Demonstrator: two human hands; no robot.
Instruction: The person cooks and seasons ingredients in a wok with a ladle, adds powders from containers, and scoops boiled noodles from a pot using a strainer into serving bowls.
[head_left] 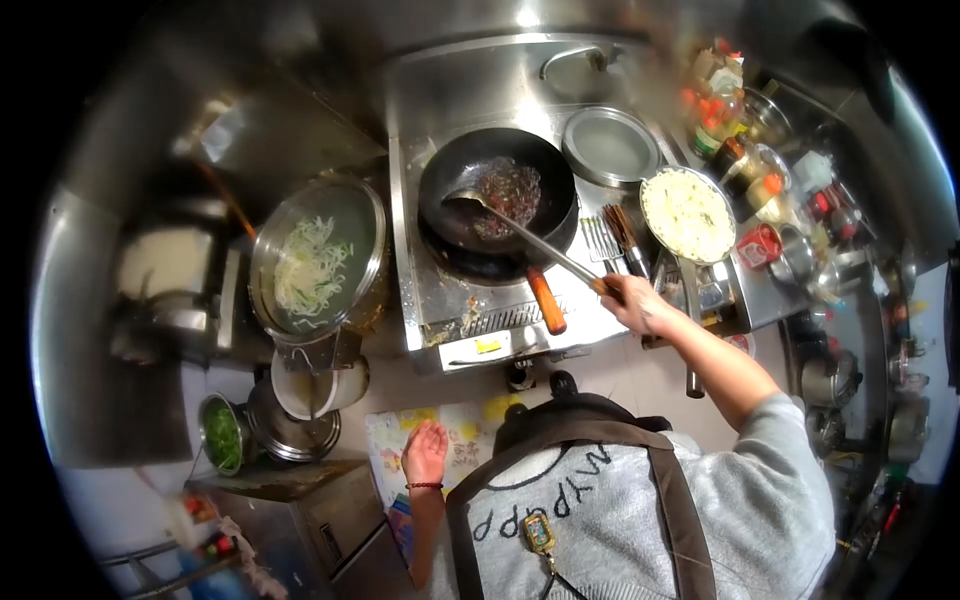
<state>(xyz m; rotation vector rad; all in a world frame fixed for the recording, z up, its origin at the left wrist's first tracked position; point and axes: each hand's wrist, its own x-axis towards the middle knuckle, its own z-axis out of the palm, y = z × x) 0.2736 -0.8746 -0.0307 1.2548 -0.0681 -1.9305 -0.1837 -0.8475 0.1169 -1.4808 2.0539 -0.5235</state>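
Observation:
My right hand is wrapped around the end of a long-handled ladle. The ladle's bowl rests inside a black wok, at its left side. Dark reddish, glossy bits of food lie in the bottom of the wok. The wok's wooden handle points toward me, just left of my right hand, untouched. Low beside my body, my left hand holds nothing, its fingers loosely stretched out.
Left of the stove stands a metal bowl of pale shredded vegetables. A pan of chopped pale food and a round lidded pot are on the right. Bottles and jars crowd the right counter. Chopped greens sit lower left.

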